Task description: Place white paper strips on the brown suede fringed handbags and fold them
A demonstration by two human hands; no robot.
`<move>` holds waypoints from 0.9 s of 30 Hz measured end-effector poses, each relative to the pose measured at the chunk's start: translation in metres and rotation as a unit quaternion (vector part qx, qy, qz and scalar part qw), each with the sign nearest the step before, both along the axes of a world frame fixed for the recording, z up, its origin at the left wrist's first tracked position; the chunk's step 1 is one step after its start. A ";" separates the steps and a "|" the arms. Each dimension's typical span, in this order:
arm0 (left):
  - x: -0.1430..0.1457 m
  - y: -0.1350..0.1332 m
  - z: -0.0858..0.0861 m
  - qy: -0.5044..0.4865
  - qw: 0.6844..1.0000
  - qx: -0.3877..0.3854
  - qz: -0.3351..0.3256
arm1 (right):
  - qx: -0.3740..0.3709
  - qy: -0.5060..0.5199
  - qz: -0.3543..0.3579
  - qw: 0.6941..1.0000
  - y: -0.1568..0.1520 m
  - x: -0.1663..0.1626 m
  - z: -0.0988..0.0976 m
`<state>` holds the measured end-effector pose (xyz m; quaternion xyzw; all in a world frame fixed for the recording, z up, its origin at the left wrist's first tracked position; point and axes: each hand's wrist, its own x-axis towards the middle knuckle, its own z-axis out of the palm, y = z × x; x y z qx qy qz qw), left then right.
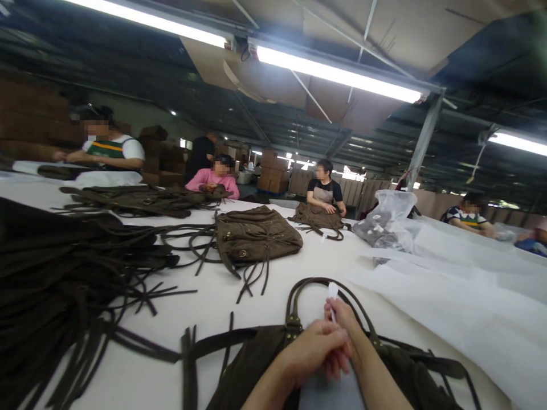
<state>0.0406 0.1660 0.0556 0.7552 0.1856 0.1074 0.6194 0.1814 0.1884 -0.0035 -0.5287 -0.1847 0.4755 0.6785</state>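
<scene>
My left hand (314,348) and right hand (342,314) pinch one white tag (332,293) above one bag (256,364). Two more bags lie at 11 (256,234) and 12 o'clock (318,218); bare table (205,296) lies between.

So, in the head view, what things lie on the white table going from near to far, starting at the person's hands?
Hands on the nearest brown handbag → its looped handles → second brown handbag → third handbag before a seated person.

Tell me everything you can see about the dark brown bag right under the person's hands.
The dark brown suede-looking handbag lies flat on the white table, its two looped handles arching away from the person, fixed with brass-coloured studs. Loose straps trail left. Both hands, left and right, rest over its top, pinching a small white piece.
</scene>
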 end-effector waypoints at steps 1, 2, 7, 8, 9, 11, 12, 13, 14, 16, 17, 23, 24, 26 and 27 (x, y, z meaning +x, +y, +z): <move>-0.001 0.004 0.004 -0.005 0.997 0.049 0.057 | 0.013 0.019 -0.006 1.000 0.000 0.002 -0.007; -0.002 0.009 0.007 -0.003 0.989 0.094 0.111 | 0.026 0.040 -0.009 0.999 -0.001 0.005 -0.012; -0.006 0.044 0.012 0.110 0.906 0.286 0.291 | 0.073 0.127 -0.007 0.989 -0.004 0.015 -0.015; -0.004 0.050 0.010 0.145 0.886 0.314 0.308 | 0.079 0.135 -0.005 0.988 -0.004 0.014 -0.014; 0.000 0.057 0.008 0.181 0.868 0.335 0.319 | 0.084 0.140 -0.003 0.987 -0.004 0.014 -0.014; 0.013 0.068 0.001 0.247 0.840 0.358 0.325 | 0.092 0.144 -0.001 0.985 -0.005 0.012 -0.014; 0.021 0.072 -0.003 0.274 0.829 0.364 0.325 | 0.095 0.144 -0.001 0.985 -0.005 0.011 -0.014; 0.029 0.077 -0.007 0.296 0.818 0.370 0.326 | 0.096 0.144 -0.003 0.985 -0.005 0.010 -0.014; 0.036 0.081 -0.011 0.311 0.808 0.378 0.327 | 0.097 0.144 -0.005 0.985 -0.005 0.009 -0.014; 0.049 0.088 -0.019 0.325 0.790 0.396 0.336 | 0.097 0.143 -0.010 0.985 -0.004 0.009 -0.014; 0.053 0.092 -0.022 0.327 0.784 0.404 0.340 | 0.097 0.143 -0.011 0.985 -0.003 0.009 -0.013; 0.056 0.121 -0.011 0.299 0.803 0.389 0.338 | 0.078 0.142 0.004 0.987 0.000 0.012 -0.012; 0.055 0.125 -0.004 0.282 0.813 0.383 0.337 | 0.071 0.143 0.008 0.987 0.000 0.012 -0.011; 0.056 0.131 0.014 0.232 0.835 0.375 0.330 | 0.057 0.145 0.015 0.988 -0.002 0.012 -0.010; 0.057 0.133 0.024 0.202 0.846 0.372 0.324 | 0.052 0.145 0.019 0.988 -0.003 0.013 -0.009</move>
